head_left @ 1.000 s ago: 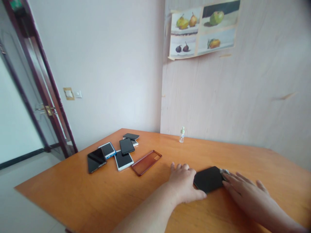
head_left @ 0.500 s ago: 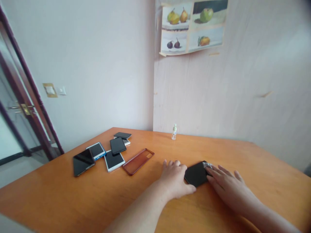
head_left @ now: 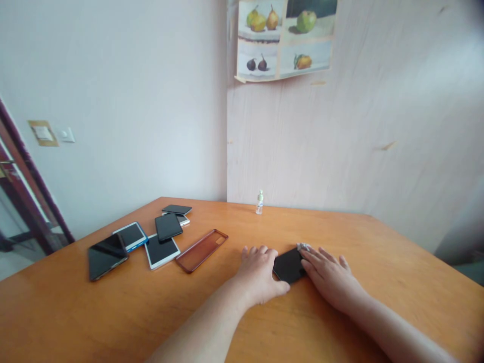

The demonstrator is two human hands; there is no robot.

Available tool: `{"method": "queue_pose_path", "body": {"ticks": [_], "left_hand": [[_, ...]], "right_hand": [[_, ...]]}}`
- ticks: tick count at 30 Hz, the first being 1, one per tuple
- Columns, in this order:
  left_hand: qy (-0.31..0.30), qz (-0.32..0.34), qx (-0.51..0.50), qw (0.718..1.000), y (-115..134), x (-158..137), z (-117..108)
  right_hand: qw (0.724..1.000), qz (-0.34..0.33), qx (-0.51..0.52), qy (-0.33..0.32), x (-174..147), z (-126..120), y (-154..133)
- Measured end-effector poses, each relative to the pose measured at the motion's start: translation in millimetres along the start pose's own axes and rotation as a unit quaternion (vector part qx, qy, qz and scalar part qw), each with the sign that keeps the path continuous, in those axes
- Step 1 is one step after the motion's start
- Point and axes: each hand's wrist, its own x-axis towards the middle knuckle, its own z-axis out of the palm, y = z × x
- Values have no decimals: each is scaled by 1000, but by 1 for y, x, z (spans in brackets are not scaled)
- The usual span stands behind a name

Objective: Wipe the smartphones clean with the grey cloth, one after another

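Observation:
A black phone (head_left: 289, 266) lies flat on the wooden table in front of me. My left hand (head_left: 260, 275) holds its left end, thumb along the near side and fingers at the far side. On the phone's right part rests my right hand (head_left: 333, 276), its fingers stretched and pressing a small crumpled whitish wipe (head_left: 303, 247) against the far right corner. Most of the wipe and the phone's right end are hidden under these fingers.
Left on the table (head_left: 212, 307) is an empty reddish phone case (head_left: 202, 252). Beyond it several devices overlap, among them a black tablet (head_left: 108, 256), a white one (head_left: 162, 251) and a blue-edged one (head_left: 131, 236). A small pump bottle (head_left: 259, 202) stands near the wall.
The view has turned right, so everything appears further left. My right hand has slid the wipe slightly towards the phone's far corner; my left hand keeps its hold.

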Motion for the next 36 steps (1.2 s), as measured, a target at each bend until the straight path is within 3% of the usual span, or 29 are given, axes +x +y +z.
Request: {"method": "queue_pose_path", "body": {"ticks": [3,7,9,16,18,22,24,27,32,36], "left_hand": [[0,-5,-1,1000,1,0,0],[21,-1,-11,1000,0,1,3],[30,0,-19,999,-1,1,4],[-1,-3,-49,999,3,-2,2],[-10,2,-55,998,6,-2,1],[-16,-7,-46,999,10,-3,0],[-17,-12,-43,999,10,-3,-1],[-30,-8,-43,999,10,-3,-5],[-50,7,-45,998,10,-4,-11],[-44,11,-35,998,8,-3,-8]], "right_hand": [[1000,23,-10,4,4,4,5],[990,-132,41,-38,-8,-1,-19],[984,-166,47,-50,-10,-2,-26],[999,37,-36,-16,6,3,7],[999,13,-26,-24,3,0,3],[987,-135,55,-69,-11,-12,-24],[977,-174,96,-77,-16,-17,-33],[979,-155,132,-28,-14,-19,-28],[969,-70,226,67,-1,-16,-4],[973,-24,208,96,4,-16,8]]}}
